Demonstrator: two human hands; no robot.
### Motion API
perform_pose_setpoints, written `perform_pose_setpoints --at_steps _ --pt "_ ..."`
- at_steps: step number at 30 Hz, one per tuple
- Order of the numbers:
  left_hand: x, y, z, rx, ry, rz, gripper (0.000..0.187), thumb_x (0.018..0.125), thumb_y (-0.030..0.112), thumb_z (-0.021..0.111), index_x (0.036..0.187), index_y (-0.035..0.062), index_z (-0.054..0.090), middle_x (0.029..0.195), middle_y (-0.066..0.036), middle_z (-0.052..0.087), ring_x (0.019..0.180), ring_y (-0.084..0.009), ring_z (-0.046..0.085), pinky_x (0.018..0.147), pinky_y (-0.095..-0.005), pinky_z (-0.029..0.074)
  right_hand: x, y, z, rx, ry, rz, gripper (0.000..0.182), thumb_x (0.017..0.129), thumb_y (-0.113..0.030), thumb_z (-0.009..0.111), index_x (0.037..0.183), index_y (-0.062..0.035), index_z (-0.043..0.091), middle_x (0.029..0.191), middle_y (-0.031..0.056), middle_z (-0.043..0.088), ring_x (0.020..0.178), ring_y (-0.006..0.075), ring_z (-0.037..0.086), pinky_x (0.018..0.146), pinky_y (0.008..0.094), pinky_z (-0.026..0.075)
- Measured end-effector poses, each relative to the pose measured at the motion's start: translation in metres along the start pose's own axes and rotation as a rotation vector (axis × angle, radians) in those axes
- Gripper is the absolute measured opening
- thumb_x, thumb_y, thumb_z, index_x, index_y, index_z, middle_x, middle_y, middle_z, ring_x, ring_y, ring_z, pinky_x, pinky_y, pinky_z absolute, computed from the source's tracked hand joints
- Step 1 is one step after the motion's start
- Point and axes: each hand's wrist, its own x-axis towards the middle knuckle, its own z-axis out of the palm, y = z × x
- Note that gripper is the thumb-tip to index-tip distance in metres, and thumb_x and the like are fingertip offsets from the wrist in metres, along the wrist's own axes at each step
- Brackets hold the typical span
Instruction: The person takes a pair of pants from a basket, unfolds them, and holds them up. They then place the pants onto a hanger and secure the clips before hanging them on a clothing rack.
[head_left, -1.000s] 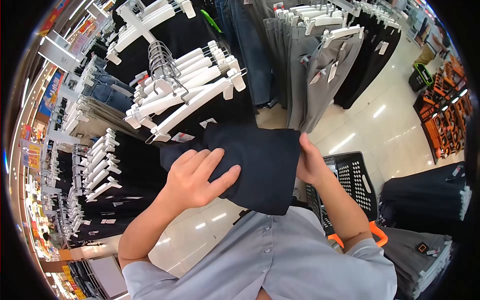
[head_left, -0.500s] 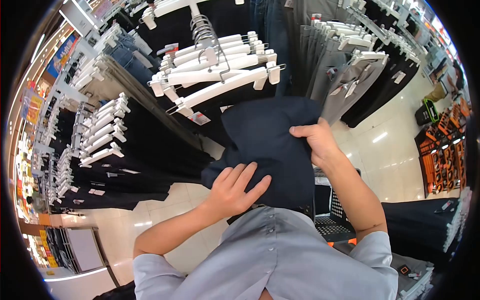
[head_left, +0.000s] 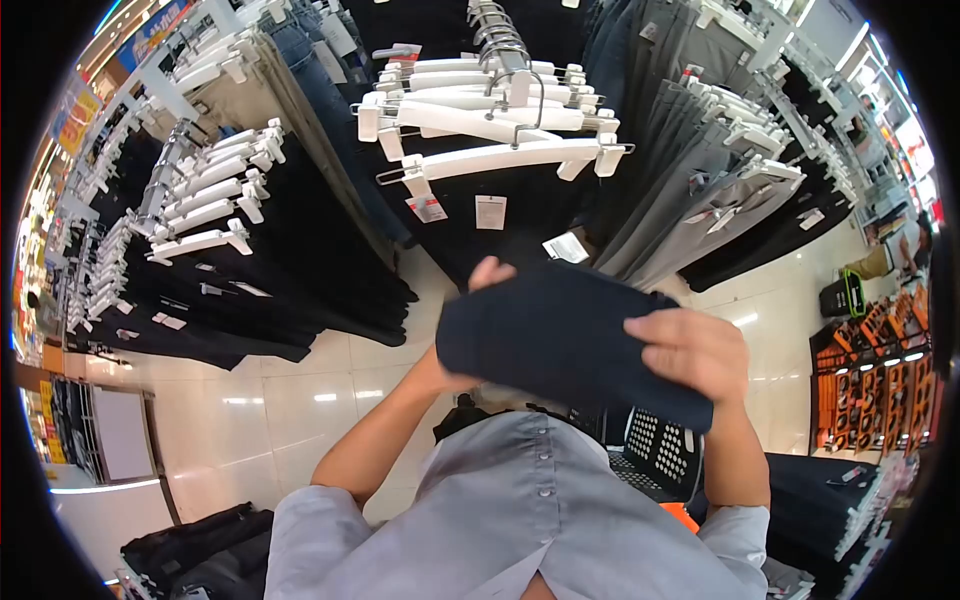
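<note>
A dark navy folded garment (head_left: 550, 335) is held in front of my waist, in a flat, narrow bundle slanting down to the right. Its exact kind does not show. My left hand (head_left: 446, 373) is wrapped round the bundle's left end, with fingertips showing over the top edge and the rest behind the cloth. On the right end, my right hand (head_left: 700, 352) grips with its fingers lying over the front, slightly blurred. Just beyond hang black trousers (head_left: 450, 215) with paper tags, clipped to a white hanger (head_left: 510, 158).
Racks of dark trousers (head_left: 310, 240) on white hangers stand to the left, grey trousers (head_left: 670, 190) to the right. A black perforated basket (head_left: 655, 450) is beside my right hip. Further right is an orange display stand (head_left: 870, 375). Pale tiled floor (head_left: 300, 400) shows between.
The garment has gone from a wider, loosely spread shape to a narrower folded bundle. My left hand moved from lying on top to around its left end; my right hand shifted lower and rightward.
</note>
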Motion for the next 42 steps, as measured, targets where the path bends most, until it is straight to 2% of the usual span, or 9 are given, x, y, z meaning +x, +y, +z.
perform_pose_setpoints --at_steps 2,6,13,17,25,31,33,36,42 --pt "0.009 -0.015 0.004 -0.699 0.002 -0.628 0.071 0.088 0.023 0.064 0.147 0.0052 0.029 0.149 -0.023 0.032 0.135 -0.0313 0.038 0.113 -0.0402 0.028 0.006 -0.009 -0.001 -0.09 -0.016 -0.125 0.019 0.064 -0.013 0.069 0.075 -0.001 0.06 0.089 0.0176 0.069 0.072 0.0308 0.068 0.058 0.0331 0.056" --pt "0.007 -0.023 -0.01 -1.209 -0.202 -0.539 0.068 0.094 0.04 0.053 0.149 0.0082 0.028 0.146 -0.023 0.036 0.135 -0.0309 0.038 0.112 -0.0414 0.03 0.004 -0.01 -0.015 -0.036 0.028 -0.122 0.02 0.063 -0.011 0.071 0.075 -0.0002 0.059 0.089 0.0193 0.069 0.071 0.033 0.068 0.058 0.0342 0.057" --pt "0.012 0.007 0.031 -0.919 -0.284 -1.114 0.07 0.094 0.054 0.048 0.145 0.0069 0.035 0.146 -0.01 0.041 0.132 -0.0237 0.041 0.11 -0.0418 0.032 -0.01 -0.01 -0.019 0.296 0.111 -0.04 0.022 0.075 -0.017 0.068 0.071 0.0028 0.06 0.083 0.0229 0.069 0.074 0.0386 0.069 0.063 0.0396 0.057" --pt "-0.003 -0.027 0.035 -1.277 -0.41 -0.865 0.077 0.084 0.039 0.069 0.141 -0.0011 0.038 0.139 -0.013 0.047 0.127 -0.0229 0.046 0.109 -0.0371 0.034 -0.02 -0.014 -0.017 0.329 0.078 -0.051 0.02 0.074 -0.015 0.069 0.071 0.0027 0.06 0.085 0.0236 0.069 0.076 0.0399 0.069 0.065 0.041 0.058" --pt "0.077 0.021 -0.013 -0.567 -0.41 -0.678 0.069 0.062 -0.004 0.075 0.127 -0.0055 0.054 0.117 -0.007 0.064 0.107 -0.0159 0.06 0.098 -0.0287 0.045 -0.039 -0.032 -0.013 0.205 -0.046 0.062 0.013 0.067 -0.011 0.073 0.072 -0.0069 0.062 0.094 0.0122 0.072 0.094 0.0354 0.069 0.089 0.0466 0.051" --pt "0.148 0.124 -0.038 0.525 -0.763 -0.11 0.065 0.065 -0.004 0.07 0.128 0.0033 0.056 0.115 -0.016 0.066 0.097 -0.0267 0.066 0.09 -0.0344 0.049 -0.091 -0.021 0.053 -0.054 -0.028 -0.02 0.008 0.072 -0.01 0.069 0.073 -0.0095 0.061 0.107 0.009 0.07 0.103 0.0314 0.066 0.092 0.0437 0.049" --pt "0.152 0.159 -0.016 0.874 -0.924 -0.132 0.068 0.065 -0.005 0.064 0.132 0.0074 0.054 0.083 -0.016 0.068 0.073 -0.0339 0.064 0.073 -0.0367 0.052 -0.102 -0.008 0.078 -0.142 -0.025 -0.042 0.006 0.073 -0.011 0.067 0.078 -0.0092 0.063 0.11 0.009 0.069 0.102 0.0304 0.066 0.091 0.0414 0.049" --pt "0.143 0.163 -0.004 0.977 -0.914 0.002 0.066 0.064 -0.003 0.06 0.128 0.0104 0.057 0.062 -0.014 0.061 0.056 -0.032 0.06 0.051 -0.0395 0.045 -0.119 0.008 0.113 -0.225 0.008 0.03 0.014 0.073 -0.012 0.065 0.087 -0.009 0.066 0.113 0.008 0.068 0.099 0.0283 0.065 0.088 0.0393 0.05" --pt "0.135 0.153 -0.013 0.875 -0.725 0.034 0.054 0.065 -0.004 0.064 0.118 0.0068 0.062 0.068 -0.014 0.064 0.06 -0.0321 0.062 0.054 -0.0386 0.048 -0.119 0.011 0.108 -0.269 0.113 0.237 0.029 0.07 -0.005 0.066 0.099 -0.0054 0.066 0.118 0.0209 0.058 0.097 0.0388 0.057 0.085 0.0538 0.048"
